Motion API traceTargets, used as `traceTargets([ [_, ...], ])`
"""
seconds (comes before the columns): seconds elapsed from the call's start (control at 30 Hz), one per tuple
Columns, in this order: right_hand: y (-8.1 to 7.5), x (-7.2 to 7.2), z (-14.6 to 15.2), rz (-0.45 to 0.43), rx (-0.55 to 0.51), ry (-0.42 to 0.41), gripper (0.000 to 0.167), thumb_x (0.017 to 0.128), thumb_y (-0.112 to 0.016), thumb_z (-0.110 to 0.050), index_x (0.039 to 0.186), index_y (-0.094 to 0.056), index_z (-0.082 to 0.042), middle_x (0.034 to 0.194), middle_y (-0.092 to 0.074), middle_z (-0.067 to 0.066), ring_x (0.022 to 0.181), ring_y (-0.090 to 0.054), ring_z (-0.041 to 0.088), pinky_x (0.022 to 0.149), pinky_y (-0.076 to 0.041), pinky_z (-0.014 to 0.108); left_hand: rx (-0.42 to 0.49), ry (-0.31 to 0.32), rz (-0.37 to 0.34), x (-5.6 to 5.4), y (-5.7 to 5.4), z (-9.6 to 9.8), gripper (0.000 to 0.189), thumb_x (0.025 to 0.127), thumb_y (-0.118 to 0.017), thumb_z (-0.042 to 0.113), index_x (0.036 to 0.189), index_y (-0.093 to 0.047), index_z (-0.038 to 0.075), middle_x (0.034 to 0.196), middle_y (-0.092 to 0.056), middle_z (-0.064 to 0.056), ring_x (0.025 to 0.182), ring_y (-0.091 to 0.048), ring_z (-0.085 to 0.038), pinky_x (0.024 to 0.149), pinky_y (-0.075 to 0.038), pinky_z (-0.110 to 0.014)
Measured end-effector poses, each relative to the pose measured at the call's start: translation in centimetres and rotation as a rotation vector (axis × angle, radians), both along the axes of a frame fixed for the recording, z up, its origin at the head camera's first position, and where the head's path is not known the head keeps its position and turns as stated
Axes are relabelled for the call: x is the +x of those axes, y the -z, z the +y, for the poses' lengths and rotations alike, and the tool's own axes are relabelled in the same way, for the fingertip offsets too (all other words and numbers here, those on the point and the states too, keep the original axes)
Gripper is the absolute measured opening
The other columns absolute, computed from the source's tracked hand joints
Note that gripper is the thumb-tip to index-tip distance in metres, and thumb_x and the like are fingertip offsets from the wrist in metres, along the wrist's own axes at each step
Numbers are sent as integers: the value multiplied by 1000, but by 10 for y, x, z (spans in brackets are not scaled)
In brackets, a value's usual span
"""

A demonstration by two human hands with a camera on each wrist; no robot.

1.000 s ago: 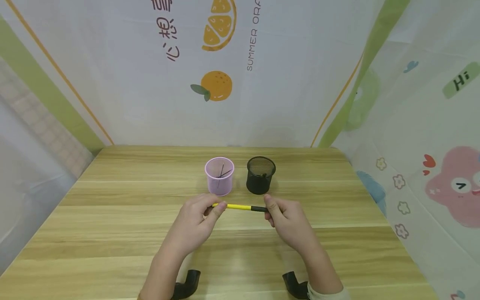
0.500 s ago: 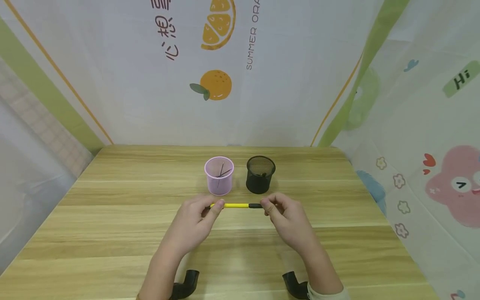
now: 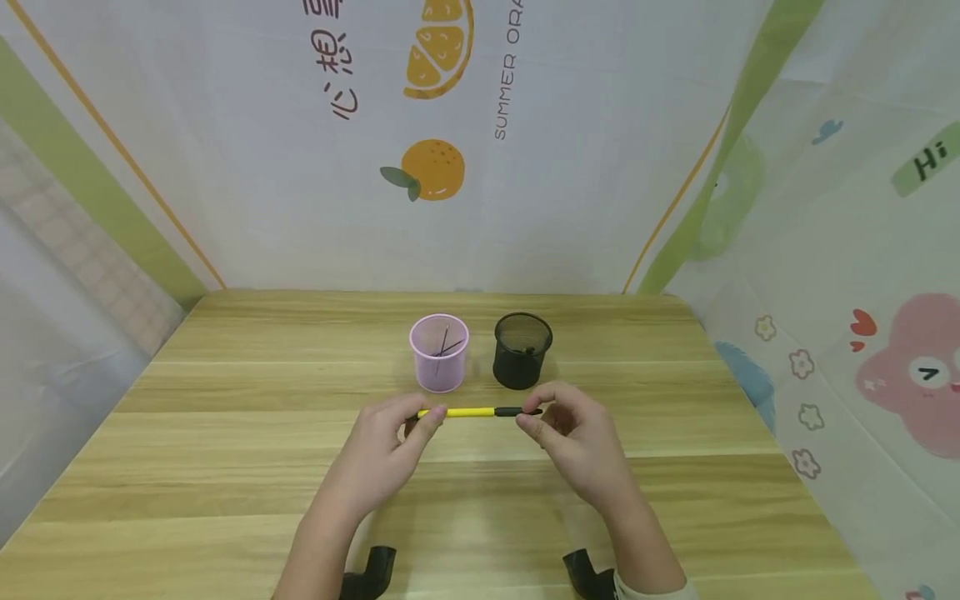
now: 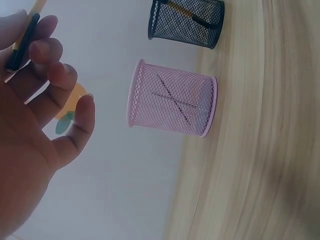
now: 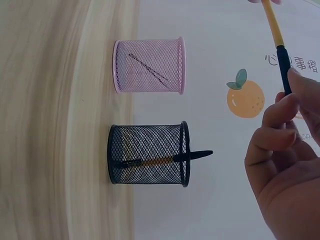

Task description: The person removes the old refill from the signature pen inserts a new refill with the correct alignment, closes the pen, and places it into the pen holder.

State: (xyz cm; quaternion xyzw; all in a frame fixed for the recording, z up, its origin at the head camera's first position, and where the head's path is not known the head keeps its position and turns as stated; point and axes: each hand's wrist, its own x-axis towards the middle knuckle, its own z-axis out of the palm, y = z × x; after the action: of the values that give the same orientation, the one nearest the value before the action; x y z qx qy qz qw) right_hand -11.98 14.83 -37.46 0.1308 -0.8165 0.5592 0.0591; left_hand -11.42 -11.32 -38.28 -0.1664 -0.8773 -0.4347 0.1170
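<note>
A yellow pen [image 3: 471, 412] with black ends lies level between both hands above the table, in front of two cups. My left hand [image 3: 386, 450] pinches its left end between thumb and fingers; the left wrist view shows a black end [image 4: 22, 47] there, other fingers loosely bent. My right hand [image 3: 577, 446] pinches the black section at the right with thumb and forefinger, and the dark tip sticks out past them. Behind the pen stand a pink mesh cup [image 3: 439, 371] holding thin dark sticks and a black mesh cup [image 3: 516, 371]. Inside the black one leans another yellow-and-black pen [image 5: 159, 161].
The wooden table [image 3: 225, 467] runs back to a white printed curtain [image 3: 555, 208], with another printed curtain [image 3: 825, 350] along the right side. Curved black pieces [image 3: 377, 571] show beside both wrists at the near edge.
My right fingers have shifted left along the pen's black section, so its tip now shows beyond them. The pen has moved slightly left. Both cups stand where they were.
</note>
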Motion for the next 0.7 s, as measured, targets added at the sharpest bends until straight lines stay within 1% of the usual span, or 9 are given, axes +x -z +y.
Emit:
traceTargets([
  [0.07, 1, -1, -1, -5, -2, -3, 21, 91, -83, -10, 109, -74, -16, 104, -69, 9, 64, -52, 6, 57, -45, 22, -1, 4, 6, 0, 1, -1, 11, 107, -66, 24, 101, -75, 25, 87, -66, 14, 78, -57, -4, 69, -50, -25],
  [0.17, 2, -3, -4, -85, 8, -8, 26, 96, -81, -20, 121, -74, -19, 113, -70, 11, 67, -57, 9, 57, -45, 22, -5, -12, 4, 2, 2, -3, 10, 106, -67, 25, 101, -76, 25, 86, -67, 14, 77, -56, -3, 68, -49, -24],
  [0.27, 2, -3, -10, -177, 33, -11, 26, 104, -71, -33, 126, -74, -21, 114, -72, 9, 71, -61, 12, 57, -45, 23, -6, -33, 7, 4, 1, -7, 9, 104, -69, 23, 100, -76, 25, 82, -64, 14, 75, -54, -3, 67, -47, -24],
  [0.33, 2, -4, -13, -209, 43, -6, 26, 108, -64, -36, 126, -74, -20, 110, -75, 9, 73, -63, 15, 58, -47, 23, -9, -38, 24, 5, 1, -9, 8, 104, -70, 23, 98, -76, 25, 79, -61, 14, 74, -52, -3, 66, -46, -24],
  [0.43, 1, -5, -16, -228, 29, 20, 28, 111, -57, -35, 117, -77, -16, 99, -77, 10, 72, -63, 16, 64, -48, 23, -4, -11, 58, 5, 2, -9, 8, 103, -71, 24, 97, -75, 24, 79, -59, 14, 74, -52, -2, 67, -46, -23],
  [0.53, -1, -6, -16, -240, 43, 49, 37, 113, -52, -38, 104, -78, -13, 86, -75, 6, 70, -61, 17, 64, -45, 23, 0, 11, 91, 3, 3, -8, 7, 102, -72, 23, 96, -75, 23, 80, -59, 16, 75, -52, -1, 66, -46, -22],
  [0.6, -2, -6, -15, -252, 60, 54, 45, 113, -50, -41, 94, -78, -12, 79, -73, 4, 70, -61, 16, 65, -44, 23, 2, 15, 103, 3, 3, -9, 5, 101, -73, 21, 97, -75, 23, 80, -60, 17, 75, -52, 0, 67, -47, -22],
  [0.7, -2, -6, -16, -263, 95, 37, 53, 113, -50, -44, 81, -76, -11, 71, -70, 1, 69, -61, 15, 65, -44, 23, -2, 10, 107, 3, 3, -9, 4, 100, -75, 18, 98, -76, 22, 81, -60, 17, 76, -53, 0, 68, -47, -22],
])
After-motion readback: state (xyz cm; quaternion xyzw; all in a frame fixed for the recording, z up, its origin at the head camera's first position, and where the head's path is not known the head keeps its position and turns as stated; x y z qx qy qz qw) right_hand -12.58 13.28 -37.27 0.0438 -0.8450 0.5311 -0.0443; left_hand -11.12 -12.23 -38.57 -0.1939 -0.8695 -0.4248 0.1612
